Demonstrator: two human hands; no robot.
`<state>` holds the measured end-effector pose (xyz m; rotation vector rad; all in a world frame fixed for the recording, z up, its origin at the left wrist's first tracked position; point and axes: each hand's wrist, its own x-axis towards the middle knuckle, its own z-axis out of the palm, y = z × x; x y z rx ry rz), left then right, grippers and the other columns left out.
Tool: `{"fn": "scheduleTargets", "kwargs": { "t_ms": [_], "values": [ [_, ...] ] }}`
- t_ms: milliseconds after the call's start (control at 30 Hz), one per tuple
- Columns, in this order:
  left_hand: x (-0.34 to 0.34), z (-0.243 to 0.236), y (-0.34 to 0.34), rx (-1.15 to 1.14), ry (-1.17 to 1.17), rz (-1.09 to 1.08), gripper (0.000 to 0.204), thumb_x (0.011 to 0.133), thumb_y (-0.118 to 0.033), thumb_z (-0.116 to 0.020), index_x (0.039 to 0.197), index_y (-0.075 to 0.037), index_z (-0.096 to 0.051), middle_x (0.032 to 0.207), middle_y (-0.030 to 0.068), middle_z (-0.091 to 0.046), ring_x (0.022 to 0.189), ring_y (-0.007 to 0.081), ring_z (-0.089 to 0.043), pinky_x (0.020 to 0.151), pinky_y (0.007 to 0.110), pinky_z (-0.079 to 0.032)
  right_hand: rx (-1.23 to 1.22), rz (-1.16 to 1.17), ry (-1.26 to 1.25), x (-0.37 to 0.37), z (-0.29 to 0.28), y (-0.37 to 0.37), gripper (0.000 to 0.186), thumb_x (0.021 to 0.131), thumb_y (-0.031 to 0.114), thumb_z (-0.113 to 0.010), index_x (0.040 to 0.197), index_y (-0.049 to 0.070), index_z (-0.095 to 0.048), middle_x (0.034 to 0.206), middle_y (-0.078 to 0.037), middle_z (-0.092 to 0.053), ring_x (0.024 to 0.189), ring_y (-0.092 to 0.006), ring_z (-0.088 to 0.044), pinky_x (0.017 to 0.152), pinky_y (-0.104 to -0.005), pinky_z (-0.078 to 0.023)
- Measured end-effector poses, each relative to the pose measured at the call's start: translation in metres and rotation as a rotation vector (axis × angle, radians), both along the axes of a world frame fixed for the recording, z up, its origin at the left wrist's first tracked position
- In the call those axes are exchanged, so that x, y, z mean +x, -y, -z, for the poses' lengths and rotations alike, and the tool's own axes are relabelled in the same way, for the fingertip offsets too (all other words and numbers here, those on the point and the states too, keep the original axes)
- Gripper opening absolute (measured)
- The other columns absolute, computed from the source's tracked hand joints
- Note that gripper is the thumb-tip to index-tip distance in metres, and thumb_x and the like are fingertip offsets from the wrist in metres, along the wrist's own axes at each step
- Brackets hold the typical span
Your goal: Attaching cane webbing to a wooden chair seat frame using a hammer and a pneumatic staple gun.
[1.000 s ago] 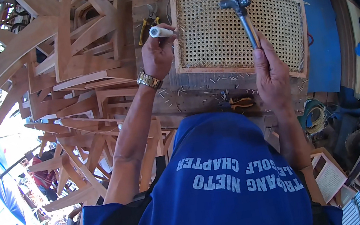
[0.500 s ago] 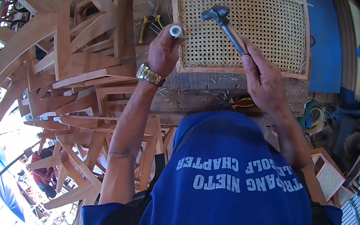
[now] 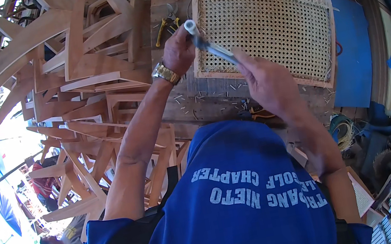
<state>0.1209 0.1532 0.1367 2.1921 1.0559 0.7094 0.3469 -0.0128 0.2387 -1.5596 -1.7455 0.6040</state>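
My left hand [image 3: 178, 52], with a gold watch on its wrist, is wrapped round an upright tool with a round, pale metal end [image 3: 190, 25]. The rest of that tool is hidden in the fist, and its kind does not show. My right hand [image 3: 272, 80] grips a hammer [image 3: 221, 53] by its handle. The hammer's blurred head is right by the upright tool; whether they touch, I cannot tell. Both hands are at the left side of a wooden frame with a woven cane panel [image 3: 263, 31]. The left fist is by the frame's left edge.
Yellow-handled cutters [image 3: 167, 27] lie left of the panel. Short pale sticks [image 3: 187, 106] are scattered over the bench, near orange-handled pliers [image 3: 262, 110]. Wooden chair frames [image 3: 76, 70] pile up at left. A blue sheet [image 3: 353, 52] lies at right. Another person [image 3: 64, 240] is at lower left.
The hammer has swung leftward from over the cane panel to the tool in my left hand. My right hand moved left with it. Another person has come further into view.
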Motion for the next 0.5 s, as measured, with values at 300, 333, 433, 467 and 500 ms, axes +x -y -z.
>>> {"fn": "scheduleTargets", "kwargs": {
  "t_ms": [300,333,433,467,500],
  "values": [
    [-0.002,0.009,-0.006,-0.031,0.097,0.059,0.025,0.093,-0.005,-0.077,0.116,-0.008,-0.067,0.094,0.0082,-0.074,0.081,0.0205,-0.073,0.071,0.035,-0.058,-0.013,-0.005,-0.315,-0.012,-0.026,0.029,0.048,0.108,0.01,-0.059,0.154,0.004,-0.051,0.084,-0.014,-0.07,0.068,-0.0195,-0.067,0.062,-0.035,-0.054],
    [-0.002,0.006,-0.003,-0.003,0.089,0.074,0.027,0.093,-0.003,-0.076,0.119,-0.008,-0.069,0.094,0.0055,-0.075,0.081,0.0138,-0.072,0.072,0.032,-0.058,0.093,0.023,-0.312,-0.01,-0.029,0.024,0.048,0.107,0.01,-0.061,0.153,0.003,-0.051,0.088,-0.016,-0.071,0.072,-0.0217,-0.068,0.063,-0.0361,-0.054],
    [0.001,-0.003,0.0,-0.019,0.02,0.017,0.024,0.093,-0.008,-0.077,0.115,-0.008,-0.066,0.092,0.0118,-0.072,0.082,0.03,-0.072,0.071,0.039,-0.057,0.333,0.071,-0.224,-0.006,-0.021,-0.005,0.054,0.103,0.006,-0.065,0.155,0.004,-0.051,0.102,-0.021,-0.072,0.083,-0.0306,-0.073,0.066,-0.0393,-0.058],
    [0.002,-0.005,0.001,-0.022,0.012,0.02,0.022,0.093,-0.009,-0.076,0.112,-0.008,-0.065,0.094,0.0139,-0.071,0.085,0.0353,-0.072,0.072,0.042,-0.057,0.228,0.071,-0.176,-0.007,-0.017,-0.01,0.056,0.102,0.005,-0.066,0.156,0.005,-0.05,0.106,-0.021,-0.073,0.084,-0.0321,-0.074,0.067,-0.0396,-0.059],
    [0.003,-0.007,0.001,-0.023,0.039,0.021,0.022,0.093,-0.009,-0.076,0.112,-0.008,-0.065,0.095,0.0142,-0.071,0.085,0.0358,-0.072,0.072,0.042,-0.056,0.052,0.03,-0.071,-0.002,-0.014,-0.014,0.057,0.102,0.005,-0.066,0.156,0.005,-0.05,0.105,-0.021,-0.072,0.083,-0.0322,-0.074,0.067,-0.04,-0.059]
  ]
}}
